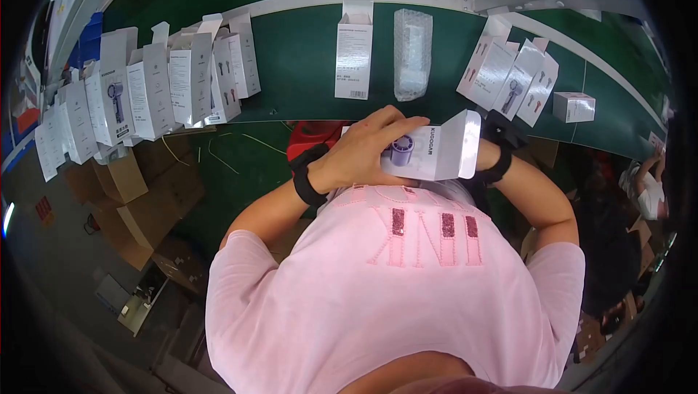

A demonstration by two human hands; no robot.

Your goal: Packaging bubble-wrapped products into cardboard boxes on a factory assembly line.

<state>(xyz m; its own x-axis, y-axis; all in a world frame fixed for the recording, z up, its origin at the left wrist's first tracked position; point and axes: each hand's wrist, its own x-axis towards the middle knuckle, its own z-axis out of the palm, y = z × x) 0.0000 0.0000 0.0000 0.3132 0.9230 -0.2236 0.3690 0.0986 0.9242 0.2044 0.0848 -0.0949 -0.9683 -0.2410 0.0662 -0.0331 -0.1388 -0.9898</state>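
A white printed carton point(416, 167) with a purple handheld fan pictured on it lies on its side close to my chest, at the table's near edge. Its end flap point(470, 145) stands open toward the right. My left hand point(363, 148) grips the carton from the left, thumb and fingers closed round its side. At the flap end is my right hand point(486, 155); only its wrist part shows, and the carton hides the fingers. Beyond my hands stand an open-topped white carton point(353, 59) and a bubble-wrapped package point(412, 56).
Several white cartons point(149, 85) with raised flaps line the table's left side. More cartons point(509, 78) lean together at the right, near a small white box point(574, 107). A pale rail point(305, 1) edges the green table. Brown cardboard boxes point(156, 208) lie lower left. Another person point(647, 187) is far right.
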